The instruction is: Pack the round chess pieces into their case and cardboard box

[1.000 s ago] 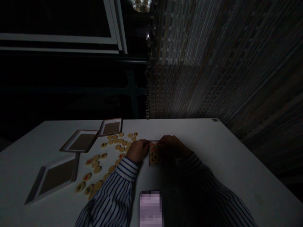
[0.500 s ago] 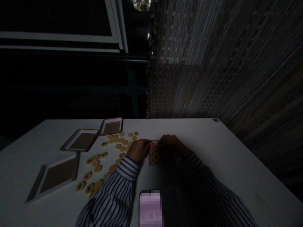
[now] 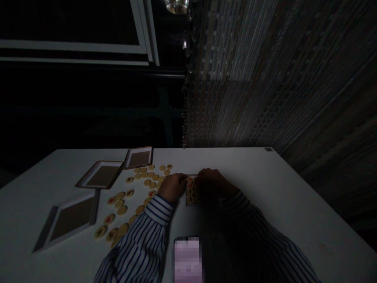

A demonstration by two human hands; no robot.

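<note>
Four discs [image 3: 191, 192] show in a column inside the small box [image 3: 193, 205], which sits on the white table [image 3: 279, 204] between my left hand [image 3: 171, 188] and right hand [image 3: 216, 182]. Left fingertips are curled at the box's far left corner, right ones at the far right; can't tell whether either pinches rim or disc, my fingers hide the contact. Main risk, I'd say: uneven push. If one hand presses harder, the box could skid or tilt and discs ride up over each other. Second: visibility. My right hand and its shadow cover much of the right half, so a disc standing proud could go unnoticed; light is poor, marks hard to read. Third: my left striped sleeve [image 3: 141, 239] overlaps the near loose discs [image 3: 122, 229] in view, can't tell if touching; a careless pull back could sweep some along. Three open trays [image 3: 103, 175] lie left of those, away from my hands, low risk. Phone [image 3: 187, 261] sits on my side of the box; a dragging sleeve might clip it.
</note>
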